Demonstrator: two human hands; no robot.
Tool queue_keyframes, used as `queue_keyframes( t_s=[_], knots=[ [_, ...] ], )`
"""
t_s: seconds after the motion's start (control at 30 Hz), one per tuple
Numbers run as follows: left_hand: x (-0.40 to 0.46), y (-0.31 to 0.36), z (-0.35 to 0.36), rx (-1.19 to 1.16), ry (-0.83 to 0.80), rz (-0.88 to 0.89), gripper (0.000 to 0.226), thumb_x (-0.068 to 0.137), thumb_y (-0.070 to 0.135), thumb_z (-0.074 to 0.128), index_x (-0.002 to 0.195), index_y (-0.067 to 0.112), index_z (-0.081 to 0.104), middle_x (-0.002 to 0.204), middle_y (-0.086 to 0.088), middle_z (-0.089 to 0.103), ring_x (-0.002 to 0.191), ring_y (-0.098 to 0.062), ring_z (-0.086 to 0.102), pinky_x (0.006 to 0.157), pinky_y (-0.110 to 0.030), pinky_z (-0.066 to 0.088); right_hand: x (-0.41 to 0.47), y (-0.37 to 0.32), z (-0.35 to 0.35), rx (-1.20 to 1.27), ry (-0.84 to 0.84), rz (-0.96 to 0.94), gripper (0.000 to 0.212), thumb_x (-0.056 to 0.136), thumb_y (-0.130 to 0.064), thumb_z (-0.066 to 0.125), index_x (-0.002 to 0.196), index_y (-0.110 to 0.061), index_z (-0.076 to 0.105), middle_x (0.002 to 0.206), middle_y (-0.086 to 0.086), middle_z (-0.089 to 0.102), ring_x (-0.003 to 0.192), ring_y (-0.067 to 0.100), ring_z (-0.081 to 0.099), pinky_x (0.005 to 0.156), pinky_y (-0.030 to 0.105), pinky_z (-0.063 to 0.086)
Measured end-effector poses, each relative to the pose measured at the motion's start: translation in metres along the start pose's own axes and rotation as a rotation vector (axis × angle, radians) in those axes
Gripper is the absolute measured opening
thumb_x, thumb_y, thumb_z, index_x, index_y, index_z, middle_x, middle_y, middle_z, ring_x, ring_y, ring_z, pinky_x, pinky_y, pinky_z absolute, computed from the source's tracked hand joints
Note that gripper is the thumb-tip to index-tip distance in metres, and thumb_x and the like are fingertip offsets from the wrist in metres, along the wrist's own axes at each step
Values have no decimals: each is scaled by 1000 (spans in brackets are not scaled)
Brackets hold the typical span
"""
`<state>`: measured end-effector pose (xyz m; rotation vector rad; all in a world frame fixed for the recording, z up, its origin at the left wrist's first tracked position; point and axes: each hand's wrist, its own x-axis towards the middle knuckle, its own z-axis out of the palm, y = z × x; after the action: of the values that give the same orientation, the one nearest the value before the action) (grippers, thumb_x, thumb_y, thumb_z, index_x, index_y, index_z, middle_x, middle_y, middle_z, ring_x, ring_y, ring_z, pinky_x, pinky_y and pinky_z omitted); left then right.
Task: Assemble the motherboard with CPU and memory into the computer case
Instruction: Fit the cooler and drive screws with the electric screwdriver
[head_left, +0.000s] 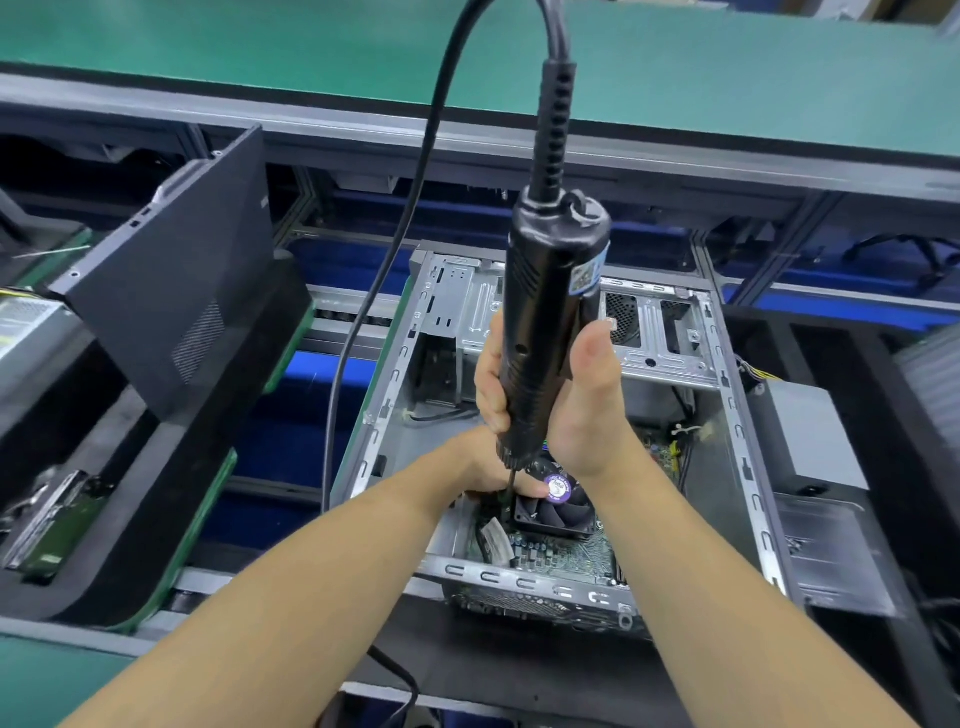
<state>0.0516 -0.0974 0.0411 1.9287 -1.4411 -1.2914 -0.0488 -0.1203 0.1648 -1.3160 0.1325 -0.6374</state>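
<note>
An open metal computer case (748, 467) lies on its side in front of me. Inside it sits the green motherboard (566, 556) with a black CPU fan (556, 506) on top. My right hand (582, 410) is wrapped around a black electric screwdriver (550, 312), held upright with its bit pointing down at the board just left of the fan. My left hand (483, 467) reaches into the case at the bit's tip, its fingers partly hidden behind the screwdriver; whether it holds anything I cannot tell.
The screwdriver's black cable (384, 260) loops up and out of the top of the view. A black side panel (176, 291) leans at the left. A grey power supply (810, 441) sits right of the case. A green conveyor belt (311, 47) runs across the back.
</note>
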Motion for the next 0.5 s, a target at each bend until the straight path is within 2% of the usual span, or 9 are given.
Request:
queue_keyframes(
  t_s=[0.07, 0.2, 0.33, 0.4, 0.5],
  knots=[
    [-2, 4, 0, 52, -2, -18, 49, 83, 28, 78, 127, 21, 58, 102, 11, 54, 99, -15, 55, 70, -10, 40, -1, 0, 0, 8, -7, 2, 87, 68, -88, 60, 87, -4, 50, 59, 6, 54, 45, 20, 48, 50, 31, 40],
    [1, 2, -1, 87, 22, -32, 65, 84, 32, 77, 139, 12, 51, 116, 2, 49, 106, -13, 43, 84, -18, 33, 0, 3, 1, 6, -22, -14, 82, 73, -86, 60, 87, -5, 51, 60, 8, 53, 45, 20, 48, 48, 31, 40],
    [2, 2, -1, 90, 3, -22, 61, 85, 26, 77, 136, 4, 52, 133, -13, 54, 120, -22, 48, 83, -11, 31, -2, 6, -2, 15, -17, -45, 78, 76, -83, 58, 87, -6, 54, 61, 7, 55, 45, 21, 48, 49, 31, 40],
    [4, 1, 0, 88, 4, -26, 51, 85, 23, 77, 127, 1, 58, 129, -16, 59, 120, -28, 53, 80, -10, 36, -2, 7, -5, 8, -1, -59, 78, 77, -84, 56, 84, -6, 54, 59, 8, 55, 44, 23, 48, 49, 34, 40],
    [5, -2, 1, 79, -9, -33, 47, 85, 27, 77, 123, 5, 62, 116, -10, 62, 114, -29, 56, 82, -20, 37, -3, 8, -7, 12, 14, -73, 74, 77, -85, 55, 81, -11, 57, 58, 8, 54, 43, 23, 47, 48, 34, 39]
  ],
)
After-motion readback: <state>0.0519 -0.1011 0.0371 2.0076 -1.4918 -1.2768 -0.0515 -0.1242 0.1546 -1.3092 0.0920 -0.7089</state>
